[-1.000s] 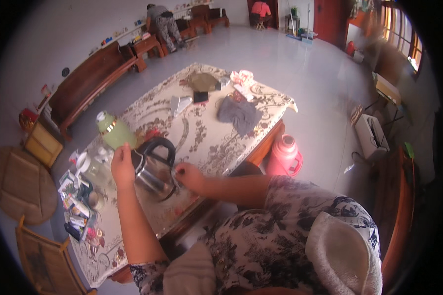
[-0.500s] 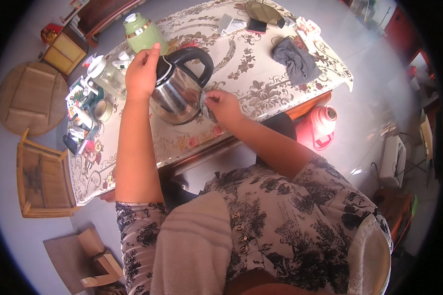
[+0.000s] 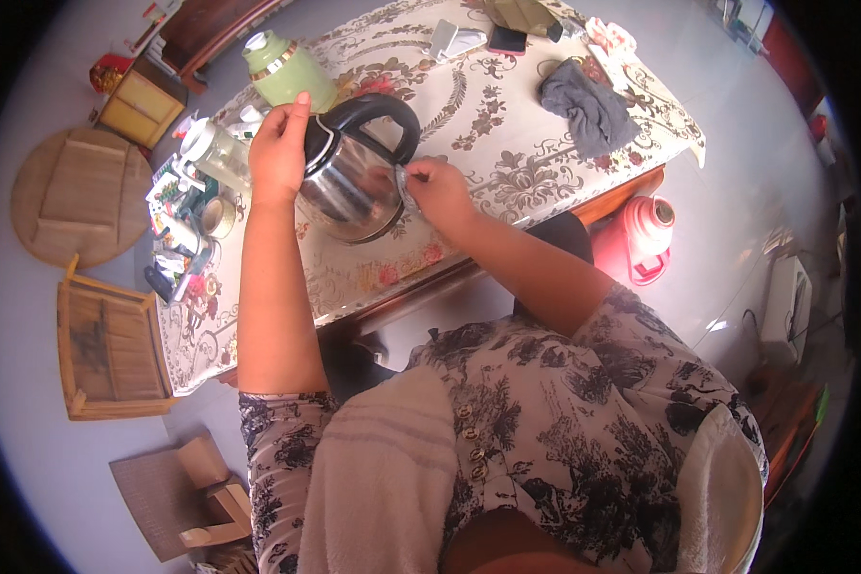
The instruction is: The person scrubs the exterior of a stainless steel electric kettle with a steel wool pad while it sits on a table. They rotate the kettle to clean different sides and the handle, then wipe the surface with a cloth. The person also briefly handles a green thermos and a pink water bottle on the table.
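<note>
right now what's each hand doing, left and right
Left hand: closed over the top of the steel kettle, steadying it.
Right hand: pinching a small cloth against the kettle's side.

I see a pale glossy floor, floral-clothed worktop, round woven mat, wooden crate, bright daylight

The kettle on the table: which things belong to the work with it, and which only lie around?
In use:
steel kettle
left hand, steadying its top
right hand, pressing a small cloth on its side

Lying about:
green flask
grey rag
pink thermos on the floor
</note>
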A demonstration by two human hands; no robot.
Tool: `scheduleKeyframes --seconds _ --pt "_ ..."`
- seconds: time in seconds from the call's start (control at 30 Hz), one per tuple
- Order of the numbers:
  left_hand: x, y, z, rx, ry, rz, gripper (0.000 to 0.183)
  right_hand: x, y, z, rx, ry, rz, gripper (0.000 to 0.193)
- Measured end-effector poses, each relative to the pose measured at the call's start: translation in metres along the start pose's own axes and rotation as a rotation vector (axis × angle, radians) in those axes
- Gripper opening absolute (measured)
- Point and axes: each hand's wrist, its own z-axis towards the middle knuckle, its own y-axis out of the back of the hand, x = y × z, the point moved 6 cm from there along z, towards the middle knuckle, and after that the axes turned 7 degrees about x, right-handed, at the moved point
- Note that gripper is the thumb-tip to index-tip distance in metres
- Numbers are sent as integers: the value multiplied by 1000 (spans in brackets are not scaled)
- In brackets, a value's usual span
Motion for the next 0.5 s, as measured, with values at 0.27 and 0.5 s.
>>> scheduleKeyframes --seconds 0.27,0.5 --pt "-4 3 -6 -11 5 -6 57 106 4 14 -154 481 139 13" --pt "2 4 -2 -14 -8 -11 58 6 -5 -1 -57 10 90 14"
